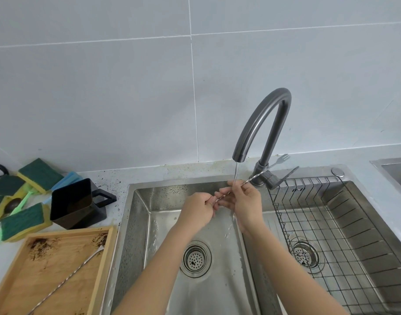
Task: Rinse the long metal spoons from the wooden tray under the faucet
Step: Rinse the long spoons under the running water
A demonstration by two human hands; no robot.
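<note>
Over the left sink basin (pixel 140 223), both hands hold one long twisted metal spoon (pixel 255 176) under the running stream from the grey faucet (pixel 260 123). My left hand (pixel 198 209) pinches its near end. My right hand (pixel 245 202) grips the middle of the shaft, where the water lands. The spoon's far end, shaped like a small fork, pokes out behind the faucet. A second long spoon (pixel 65 280) lies diagonally in the stained wooden tray (pixel 104 258) on the counter at the lower left.
A black wire rack (pixel 331 235) fills the right basin. A black square cup (pixel 72 203) stands beside the sink's left rim. Several green and yellow sponges (pixel 39 175) and a blue one lie on the counter behind the tray. Both drains are open.
</note>
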